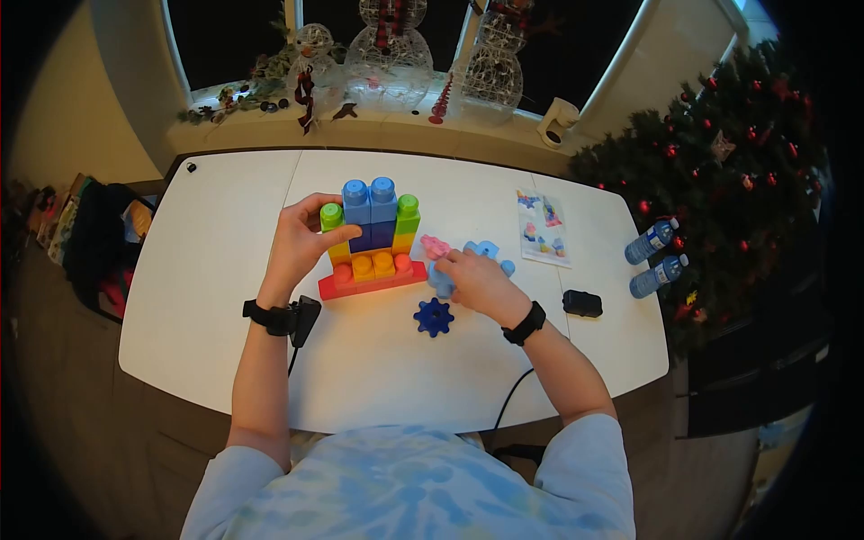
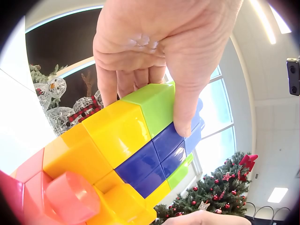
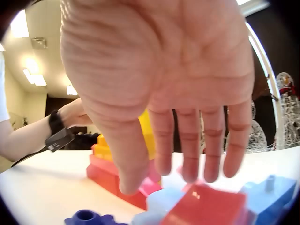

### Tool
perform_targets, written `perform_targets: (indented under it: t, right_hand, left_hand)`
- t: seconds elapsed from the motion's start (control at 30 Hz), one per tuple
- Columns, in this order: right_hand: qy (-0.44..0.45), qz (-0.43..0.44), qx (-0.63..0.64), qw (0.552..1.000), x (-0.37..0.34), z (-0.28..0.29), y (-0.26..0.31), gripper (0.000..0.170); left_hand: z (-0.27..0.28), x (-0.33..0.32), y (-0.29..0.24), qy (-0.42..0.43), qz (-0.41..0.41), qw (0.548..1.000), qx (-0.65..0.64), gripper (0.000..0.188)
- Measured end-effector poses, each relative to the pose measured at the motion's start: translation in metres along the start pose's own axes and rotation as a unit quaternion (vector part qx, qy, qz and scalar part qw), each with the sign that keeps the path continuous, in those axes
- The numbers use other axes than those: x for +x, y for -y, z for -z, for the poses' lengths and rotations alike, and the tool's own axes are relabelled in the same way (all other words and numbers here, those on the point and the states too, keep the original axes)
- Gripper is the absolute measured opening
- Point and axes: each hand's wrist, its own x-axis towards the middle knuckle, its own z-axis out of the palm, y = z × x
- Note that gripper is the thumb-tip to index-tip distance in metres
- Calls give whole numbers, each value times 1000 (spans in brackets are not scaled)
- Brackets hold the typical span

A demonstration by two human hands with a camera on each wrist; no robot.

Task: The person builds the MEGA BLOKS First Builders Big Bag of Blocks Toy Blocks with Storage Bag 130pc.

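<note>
A wall of toy building blocks [image 1: 373, 238] stands left of the table's middle, on a long red base [image 1: 373, 285]. It has orange, yellow, dark blue and green blocks, with light blue ones on top. My left hand [image 1: 295, 241] grips its upper left side, thumb in front and fingers behind the green block [image 2: 157, 105]. My right hand [image 1: 490, 286] reaches down over loose pieces, its fingers nearly straight and thumb apart. At its fingertips lie a pink gear [image 1: 436, 247] and light blue pieces [image 1: 486, 249]; a red block [image 3: 206, 208] shows beneath them. Nearer me is a dark blue gear [image 1: 434, 318].
A printed picture sheet [image 1: 544, 228] lies right of the pieces. A black case [image 1: 582, 303] sits nearer the right edge, with two water bottles [image 1: 655, 261] beyond it. Cables run from both wrists. A decorated tree [image 1: 720, 171] stands beside the table.
</note>
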Motion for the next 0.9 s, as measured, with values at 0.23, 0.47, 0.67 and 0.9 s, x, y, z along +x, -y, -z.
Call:
perform_targets:
  t: [0.23, 0.47, 0.67, 0.9]
  right_hand:
    - [-39, -17, 1, 999, 2, -30, 2, 64]
    - [-19, -46, 42, 998, 5, -10, 4, 64]
    - [16, -35, 130, 991, 6, -11, -13, 55]
    - [-18, 48, 41, 998, -2, -23, -1, 58]
  left_hand:
    - [2, 1, 3, 10, -10, 1000, -1, 39]
    - [-4, 4, -3, 6, -62, 997, 53, 54]
    - [-16, 12, -21, -15, -88, 993, 71, 57]
    - [-20, 14, -29, -15, -58, 992, 108, 41]
